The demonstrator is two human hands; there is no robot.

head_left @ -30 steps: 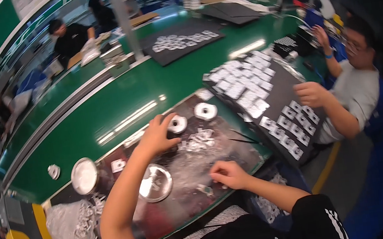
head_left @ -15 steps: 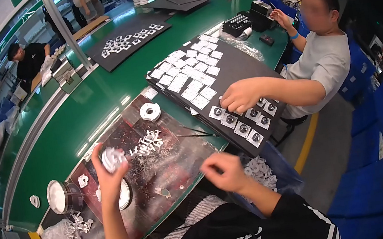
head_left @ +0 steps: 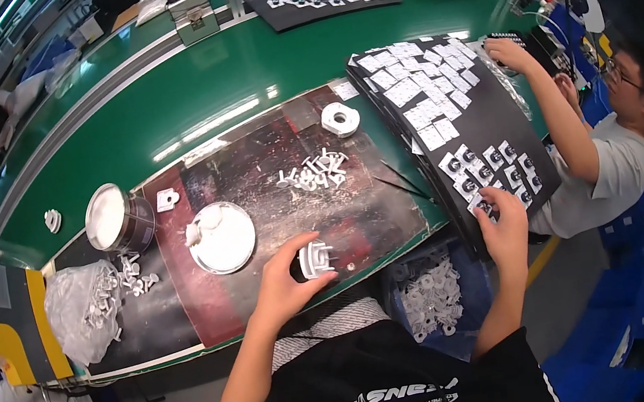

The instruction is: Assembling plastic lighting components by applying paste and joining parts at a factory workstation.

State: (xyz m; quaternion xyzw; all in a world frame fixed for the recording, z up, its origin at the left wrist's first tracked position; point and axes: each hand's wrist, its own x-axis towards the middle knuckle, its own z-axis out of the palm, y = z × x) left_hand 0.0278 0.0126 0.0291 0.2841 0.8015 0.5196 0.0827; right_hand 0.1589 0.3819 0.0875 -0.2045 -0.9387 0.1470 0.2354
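Green surface (head_left: 223,79) spreads beneath a scuffed dark mat (head_left: 267,159). Above the mat's near edge, the left hand (head_left: 278,284) pinches a white part (head_left: 315,259), prongs pointing right, toward the right hand (head_left: 508,224). That nearer hand's fingertips meet a square piece (head_left: 482,205) on the black board (head_left: 485,119), right of the white part and slightly farther out; whether they grip it, I cannot tell.

Long glare streaks (head_left: 205,129) lie on the green worktop (head_left: 268,54) beyond the left fingers (head_left: 294,248), which look sharp; edges bend toward dark corners.
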